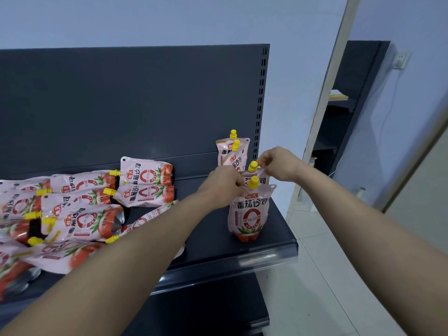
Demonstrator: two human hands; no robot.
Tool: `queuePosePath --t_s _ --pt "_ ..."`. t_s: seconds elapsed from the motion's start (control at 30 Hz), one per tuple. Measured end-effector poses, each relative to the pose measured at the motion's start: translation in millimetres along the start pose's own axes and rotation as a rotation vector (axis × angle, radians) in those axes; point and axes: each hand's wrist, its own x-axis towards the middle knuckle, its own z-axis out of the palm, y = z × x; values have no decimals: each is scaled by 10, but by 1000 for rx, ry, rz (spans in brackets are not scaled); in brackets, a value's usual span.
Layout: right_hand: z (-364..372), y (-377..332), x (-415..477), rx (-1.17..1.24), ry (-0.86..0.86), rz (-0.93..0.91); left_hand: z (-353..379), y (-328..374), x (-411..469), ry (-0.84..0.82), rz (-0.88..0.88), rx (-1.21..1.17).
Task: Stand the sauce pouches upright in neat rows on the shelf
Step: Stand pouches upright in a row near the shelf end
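At the right end of the dark grey metal shelf [271,229], four pink foil sauce pouches with yellow screw caps stand upright in a single file running from the front edge toward the back panel. The front pouch [248,212] stands on its gusseted base close to the shelf lip, label facing outward, which sets the line for the row. The left hand [224,184] is closed in a pinch on the top left corner of this pouch, apparently to keep it vertical. The right hand [278,163] is closed with fingertips at the yellow cap of the second pouch [257,174], directly behind the first, probably to square it. The two rear pouches [231,154] stand free near the back panel. The heap of unsorted flat pouches [80,209] lies at the left, well apart from the row. Judged from this, most of the task remains.
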Motion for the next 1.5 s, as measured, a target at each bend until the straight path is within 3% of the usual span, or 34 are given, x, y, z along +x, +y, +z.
queuePosePath --t_s 0.33,0.47,0.7,1.03,1.27,1.5 --pt "-97 -206 -113 38 194 -49 -236 -178 -124 -151 39 -14" --pt "-22 -509 -124 55 241 -165 -489 -352 -260 -86 -32 -52" --pt "407 -1132 -71 37 82 -303 -844 -910 -622 142 -220 -84" --pt "1108 -1782 218 -160 -171 -461 -1051 -1670 -1133 299 -482 -38" --pt "1385 -1987 756 -282 -232 -510 -1027 -1928 -981 369 -620 -21" --pt "1663 -2145 1346 -488 -278 -660 -1024 -2169 -526 331 -752 74"
